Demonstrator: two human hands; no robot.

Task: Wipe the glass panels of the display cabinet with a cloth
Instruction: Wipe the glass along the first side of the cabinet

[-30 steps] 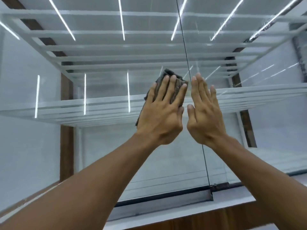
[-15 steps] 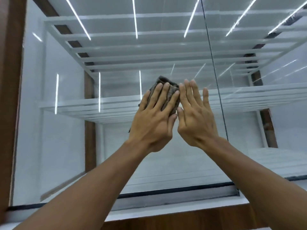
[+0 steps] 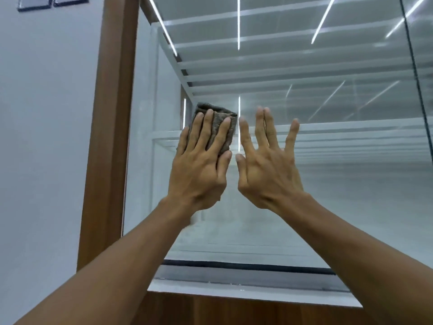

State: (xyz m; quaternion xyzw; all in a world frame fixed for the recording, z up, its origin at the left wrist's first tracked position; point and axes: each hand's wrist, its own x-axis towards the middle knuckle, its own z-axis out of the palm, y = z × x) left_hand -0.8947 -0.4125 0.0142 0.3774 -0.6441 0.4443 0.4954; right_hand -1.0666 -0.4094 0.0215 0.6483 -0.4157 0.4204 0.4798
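Head view, looking up the front of the cabinet: the cloth (image 3: 220, 112), a folded grey-brown pad, sits flat against the glass panel (image 3: 328, 184) near its left edge, at about the height of the first glass shelf (image 3: 351, 132) inside. My left hand (image 3: 199, 170) lies over it. My left fingers (image 3: 208, 130) are straight and only slightly spread, pinning the cloth to the pane rather than curling round it. Its top edge and right side show past my fingertips.

Just beside it, my right hand (image 3: 267, 170) is raised with the palm toward the same pane and holds nothing. My right fingers (image 3: 260, 130) are straight and fanned, with the little finger well apart from the others. I cannot tell whether that palm presses the glass or only hovers at it. The two thumbs are close but do not touch.

Left of the cloth runs the brown wooden frame (image 3: 110, 137) of the cabinet, and beyond it a plain pale wall (image 3: 46, 137) with two dark-edged frames (image 3: 35, 2) at the top corner. A dark vertical panel edge (image 3: 417, 78) crosses the far right. Bright light strips (image 3: 238, 22) show in the upper glass. Below my wrists a dark bottom track (image 3: 234, 266) carries the pane, above a white ledge (image 3: 234, 294) and wood.
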